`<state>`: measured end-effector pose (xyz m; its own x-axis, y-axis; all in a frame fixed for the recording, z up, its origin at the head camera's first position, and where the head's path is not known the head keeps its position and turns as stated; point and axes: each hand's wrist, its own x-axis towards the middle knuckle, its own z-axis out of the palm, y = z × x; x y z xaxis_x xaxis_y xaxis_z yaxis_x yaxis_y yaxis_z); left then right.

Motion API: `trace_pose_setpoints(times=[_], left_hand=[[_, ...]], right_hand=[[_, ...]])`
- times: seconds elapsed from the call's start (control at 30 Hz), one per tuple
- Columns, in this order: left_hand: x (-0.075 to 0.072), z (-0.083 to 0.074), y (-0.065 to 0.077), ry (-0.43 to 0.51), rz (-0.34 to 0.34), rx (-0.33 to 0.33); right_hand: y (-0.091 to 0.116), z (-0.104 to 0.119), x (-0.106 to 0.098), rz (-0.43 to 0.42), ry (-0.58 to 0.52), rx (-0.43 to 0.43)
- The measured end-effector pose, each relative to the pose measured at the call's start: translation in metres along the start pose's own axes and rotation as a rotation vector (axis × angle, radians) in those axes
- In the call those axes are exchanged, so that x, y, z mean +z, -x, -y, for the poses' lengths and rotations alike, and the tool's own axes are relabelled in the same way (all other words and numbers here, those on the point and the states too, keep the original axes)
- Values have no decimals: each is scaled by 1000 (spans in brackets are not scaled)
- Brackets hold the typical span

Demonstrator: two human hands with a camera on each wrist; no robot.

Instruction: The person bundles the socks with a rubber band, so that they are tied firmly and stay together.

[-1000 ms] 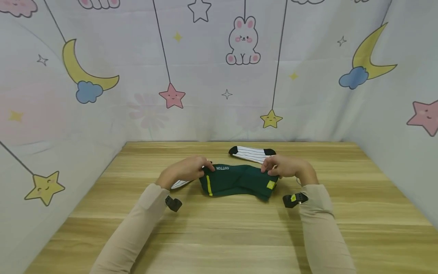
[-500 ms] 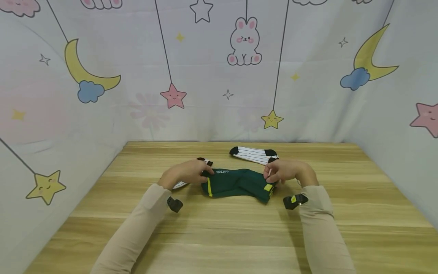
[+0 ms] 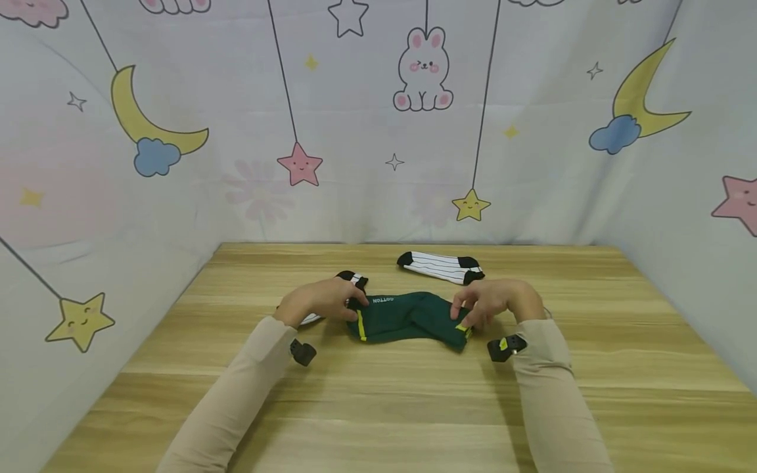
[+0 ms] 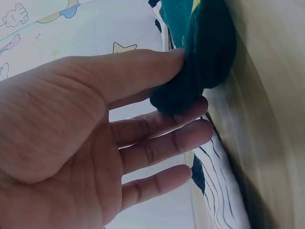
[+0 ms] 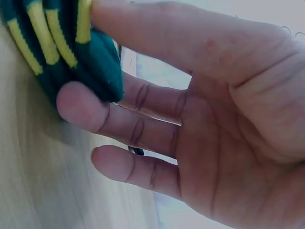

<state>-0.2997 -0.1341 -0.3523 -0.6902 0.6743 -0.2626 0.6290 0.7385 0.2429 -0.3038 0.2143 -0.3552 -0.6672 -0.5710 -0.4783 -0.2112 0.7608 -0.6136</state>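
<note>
A pair of dark green socks (image 3: 408, 318) with yellow bands and the word COTTON lies stretched sideways on the wooden table. My left hand (image 3: 322, 299) pinches the left end; in the left wrist view its thumb presses the green fabric (image 4: 209, 52) with the fingers behind it. At the cuff end, my right hand (image 3: 491, 302) holds the layered cuffs (image 5: 57, 43) between thumb and fingers. A white sock with black stripes (image 3: 310, 319) is partly hidden beneath and behind my left hand, its black end (image 3: 349, 276) showing above.
White striped socks (image 3: 437, 266) with black ends lie flat toward the back of the table (image 3: 378, 407). A white curtain (image 3: 355, 210) printed with stars, moons and a bunny hangs behind and at both sides.
The green socks have come down slightly toward me and settled flatter on the table. My right hand has shifted its fingers at the cuff; the white socks behind show more.
</note>
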Motion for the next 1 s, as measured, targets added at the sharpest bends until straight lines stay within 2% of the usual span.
trace_pose_setpoints(times=[0.23,0.43,0.73,1.0], left_hand=[[0,0,1,7,28,-31],[-1,1,3,18,54,-32],[-3,1,4,26,111,-43],[-4,1,5,9,118,-58]], right_hand=[[0,2,-1,-29,33,-4],[0,3,-1,-49,48,-7],[-3,2,0,-56,3,19],[-5,1,1,-88,63,-1]])
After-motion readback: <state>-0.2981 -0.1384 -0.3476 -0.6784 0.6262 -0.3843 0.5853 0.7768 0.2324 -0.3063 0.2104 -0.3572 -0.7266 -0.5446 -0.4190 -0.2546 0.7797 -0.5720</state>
